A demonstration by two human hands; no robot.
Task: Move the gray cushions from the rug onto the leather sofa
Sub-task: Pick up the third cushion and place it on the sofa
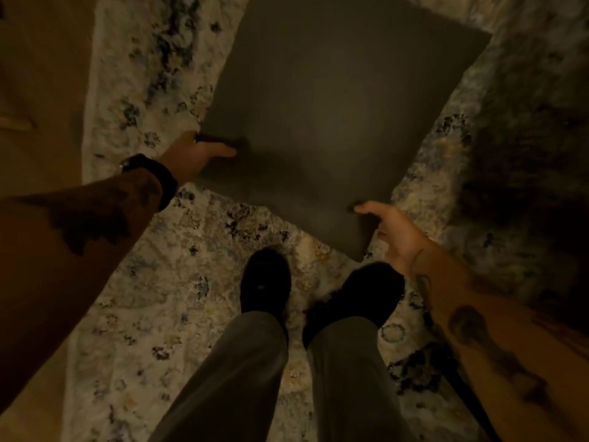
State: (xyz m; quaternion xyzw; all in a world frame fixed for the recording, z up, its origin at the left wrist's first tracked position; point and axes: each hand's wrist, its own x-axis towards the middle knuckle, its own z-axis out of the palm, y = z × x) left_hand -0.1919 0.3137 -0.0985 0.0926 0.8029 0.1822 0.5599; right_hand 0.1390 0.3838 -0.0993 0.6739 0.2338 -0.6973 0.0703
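A large flat gray cushion (331, 116) lies over the patterned rug (178, 269) in front of my feet. My left hand (197, 154) grips the cushion's near left corner, thumb on top and fingers under the edge. My right hand (392, 231) holds the near right corner, thumb on the top face and fingers curled beneath. Whether the cushion's near edge is off the rug I cannot tell. The leather sofa is not in view.
My two dark shoes (267, 282) and gray trouser legs stand on the rug just behind the cushion. Bare wooden floor (41, 90) runs along the rug's left edge. The right side of the rug is in deep shadow.
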